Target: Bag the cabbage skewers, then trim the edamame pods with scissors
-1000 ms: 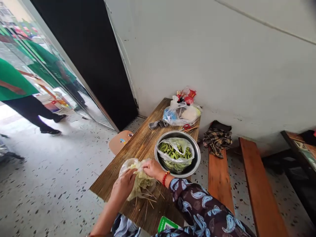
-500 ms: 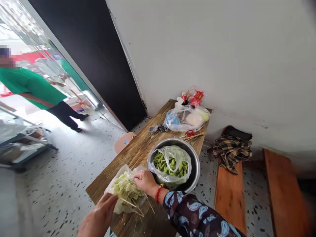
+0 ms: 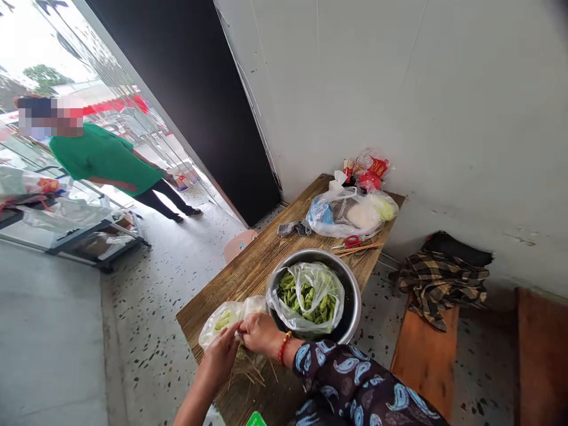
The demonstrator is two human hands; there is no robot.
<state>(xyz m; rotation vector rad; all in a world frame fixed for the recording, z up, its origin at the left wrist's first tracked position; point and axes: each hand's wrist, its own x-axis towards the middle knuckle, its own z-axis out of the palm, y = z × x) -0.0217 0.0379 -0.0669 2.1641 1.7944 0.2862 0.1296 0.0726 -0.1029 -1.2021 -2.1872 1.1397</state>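
Observation:
My left hand (image 3: 220, 354) and my right hand (image 3: 261, 333) meet at the table's near left side, fingers pinched together on a clear plastic bag (image 3: 254, 305). Pale cabbage (image 3: 223, 320) shows through it beyond my fingers; the rest lies hidden beneath my hands. Thin wooden sticks (image 3: 254, 375) poke out at the near side. Close to my right hand stands a steel bowl (image 3: 354, 296), which holds an open plastic bag of green soybean pods (image 3: 287, 291).
Farther back on the wooden table (image 3: 248, 269) lie red-handled scissors (image 3: 352, 241), loose skewers (image 3: 361, 249), a grey cloth (image 3: 294, 228) and a filled plastic bag (image 3: 361, 216). A bench (image 3: 426, 355) bears a plaid shirt (image 3: 444, 275). A person in green (image 3: 106, 155) stands beyond a cart (image 3: 104, 239).
My hands have come together, the left moving up and right to meet the right one. Plastic now covers more of the cabbage. The view has turned somewhat left.

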